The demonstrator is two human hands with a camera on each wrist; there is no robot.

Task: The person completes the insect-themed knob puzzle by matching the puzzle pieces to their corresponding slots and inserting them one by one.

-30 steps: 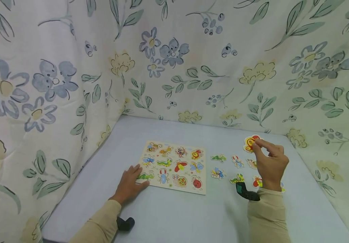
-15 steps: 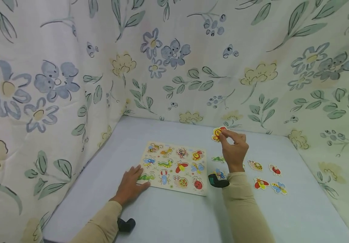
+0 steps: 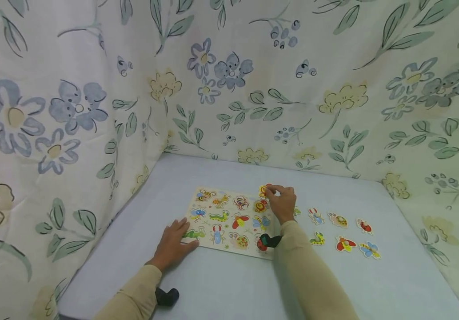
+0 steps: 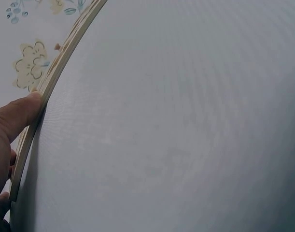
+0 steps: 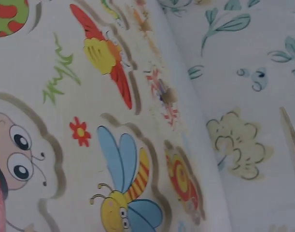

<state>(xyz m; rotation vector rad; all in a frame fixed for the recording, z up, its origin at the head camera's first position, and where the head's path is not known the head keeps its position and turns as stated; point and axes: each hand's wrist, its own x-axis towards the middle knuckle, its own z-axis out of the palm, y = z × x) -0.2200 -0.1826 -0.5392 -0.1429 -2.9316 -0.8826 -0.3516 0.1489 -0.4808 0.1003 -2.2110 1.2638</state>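
In the head view we see a pale wooden puzzle board printed with insects [image 3: 229, 220] lying on the light blue tabletop [image 3: 233, 284]. We count twelve insect pictures on the board, in three rows of four. Our left hand [image 3: 173, 244] lies flat at the board's 7 o'clock corner, fingers straight and spread, pressing its edge. Our right hand [image 3: 282, 203] hovers at the board's 1 o'clock corner, thumb and fingertips pinched on a yellow and red flat insect puzzle piece [image 3: 264, 191], which sits above the top-right recess. To the board's 3 o'clock, loose insect puzzle pieces [image 3: 345, 243] lie on the tabletop: we count six fully showing and one green one partly hidden behind the right hand. Two beige sleeves cover both forearms, each with a dark wrist-mounted device; we see the one on the right wrist [image 3: 269, 240]. Floral-printed cloth walls [image 3: 253, 89] close in three sides.

In the left wrist view, a thumb [image 4: 14, 118] touches the board's thin wooden edge, with bare tabletop filling the rest.

In the right wrist view we see the board's surface close up: one bee picture [image 5: 120, 203], one red-winged insect picture, one snail-like picture and part of a ladybird. The hand itself is not shown here.
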